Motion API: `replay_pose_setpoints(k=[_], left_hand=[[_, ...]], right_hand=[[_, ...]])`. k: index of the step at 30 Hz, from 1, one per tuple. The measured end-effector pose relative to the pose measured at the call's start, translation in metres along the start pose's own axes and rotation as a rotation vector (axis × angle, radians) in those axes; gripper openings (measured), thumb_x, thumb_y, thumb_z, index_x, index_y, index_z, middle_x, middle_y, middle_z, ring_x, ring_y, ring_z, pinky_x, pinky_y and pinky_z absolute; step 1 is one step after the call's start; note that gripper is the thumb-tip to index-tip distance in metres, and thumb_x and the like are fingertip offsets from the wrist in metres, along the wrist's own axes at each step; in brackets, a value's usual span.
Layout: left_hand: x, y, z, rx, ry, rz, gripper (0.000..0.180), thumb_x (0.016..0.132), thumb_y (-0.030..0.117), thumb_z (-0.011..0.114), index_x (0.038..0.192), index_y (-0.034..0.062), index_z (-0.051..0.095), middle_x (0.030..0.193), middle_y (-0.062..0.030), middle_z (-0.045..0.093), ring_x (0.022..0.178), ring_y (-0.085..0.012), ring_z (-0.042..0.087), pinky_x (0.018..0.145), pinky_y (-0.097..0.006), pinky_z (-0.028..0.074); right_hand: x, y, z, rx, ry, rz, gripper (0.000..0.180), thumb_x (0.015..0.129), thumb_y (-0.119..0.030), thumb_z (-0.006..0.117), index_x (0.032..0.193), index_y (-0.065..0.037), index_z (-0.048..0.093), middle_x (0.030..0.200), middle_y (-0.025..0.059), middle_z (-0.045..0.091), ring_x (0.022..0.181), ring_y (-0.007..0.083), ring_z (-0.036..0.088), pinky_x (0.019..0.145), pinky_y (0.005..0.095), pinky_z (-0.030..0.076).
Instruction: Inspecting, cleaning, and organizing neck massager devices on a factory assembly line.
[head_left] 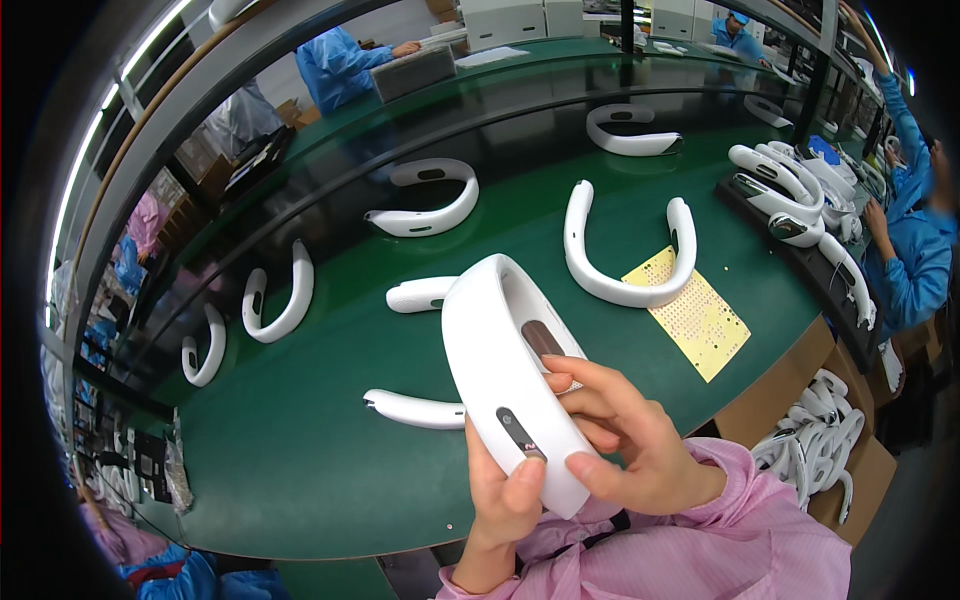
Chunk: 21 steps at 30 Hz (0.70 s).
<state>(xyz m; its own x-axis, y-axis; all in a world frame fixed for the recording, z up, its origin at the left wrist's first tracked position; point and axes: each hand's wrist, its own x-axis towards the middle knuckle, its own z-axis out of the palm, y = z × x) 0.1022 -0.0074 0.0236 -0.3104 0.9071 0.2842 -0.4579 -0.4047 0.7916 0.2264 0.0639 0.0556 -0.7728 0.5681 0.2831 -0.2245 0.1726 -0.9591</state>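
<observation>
A white U-shaped neck fan [487, 345] is tilted up above the green table, held in both my hands. My left hand [500, 505] is closed round its near end, the thumb at the dark control panel [515, 430], where a small lit mark shows. My right hand [640, 440] grips the same end from the right, thumb on the edge and fingers at the inner side near a brown oval panel [545, 340]. Behind it lies another neck fan [415, 408], partly hidden. Just beyond, a further neck fan [630, 292] overlaps a yellow dotted sheet [700, 325].
More neck fans lie along the table, among them one at centre back [425, 222] and one at left [290, 320]. A dark tray [845, 325] piled with fans stands right. Below it is a cardboard box [870, 480] of white parts. A blue-clad co-worker [915, 250] stands beyond.
</observation>
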Motion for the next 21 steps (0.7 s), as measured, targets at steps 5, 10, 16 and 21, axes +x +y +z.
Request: replay_pose_setpoints(k=[5, 10, 16, 21], left_hand=[[-0.007, 0.005, 0.015, 0.091, 0.147, 0.013, 0.080, 0.070, 0.032, 0.064, 0.129, -0.0059, 0.025, 0.124, -0.0234, 0.044, 0.092, -0.0297, 0.060, 0.076, -0.039, 0.053], [-0.014, -0.002, 0.010, -0.005, 0.049, 0.060, 0.082, 0.076, 0.021, 0.060, 0.136, -0.0033, 0.010, 0.128, -0.0252, 0.040, 0.093, -0.0330, 0.060, 0.078, -0.042, 0.051], [-0.024, -0.007, 0.007, 0.209, 0.159, 0.099, 0.083, 0.076, 0.024, 0.061, 0.137, -0.0060, 0.012, 0.131, -0.0207, 0.036, 0.119, -0.0249, 0.041, 0.096, -0.036, 0.037], [-0.025, -0.008, 0.003, 0.194, 0.124, 0.101, 0.085, 0.076, 0.026, 0.061, 0.137, -0.0071, 0.011, 0.133, -0.0199, 0.031, 0.120, -0.0249, 0.040, 0.097, -0.036, 0.036]], right_hand=[[-0.004, -0.014, 0.005, -0.059, -0.020, 0.055, 0.073, 0.080, -0.011, 0.061, 0.140, 0.001, 0.020, 0.110, 0.0160, 0.059, 0.096, 0.0186, 0.060, 0.081, 0.0276, 0.045], [-0.008, -0.012, 0.009, -0.149, 0.018, -0.064, 0.074, 0.080, -0.012, 0.061, 0.140, 0.003, 0.021, 0.110, 0.0189, 0.058, 0.093, 0.0214, 0.062, 0.080, 0.0266, 0.047], [-0.002, -0.001, 0.010, -0.292, 0.061, -0.262, 0.068, 0.079, -0.012, 0.058, 0.137, 0.008, 0.028, 0.106, 0.0214, 0.057, 0.089, 0.0232, 0.061, 0.077, 0.0262, 0.047], [-0.002, -0.003, 0.006, -0.359, 0.011, -0.252, 0.066, 0.079, -0.013, 0.056, 0.132, 0.016, 0.030, 0.118, 0.0265, 0.052, 0.095, 0.0205, 0.061, 0.079, 0.0244, 0.047]])
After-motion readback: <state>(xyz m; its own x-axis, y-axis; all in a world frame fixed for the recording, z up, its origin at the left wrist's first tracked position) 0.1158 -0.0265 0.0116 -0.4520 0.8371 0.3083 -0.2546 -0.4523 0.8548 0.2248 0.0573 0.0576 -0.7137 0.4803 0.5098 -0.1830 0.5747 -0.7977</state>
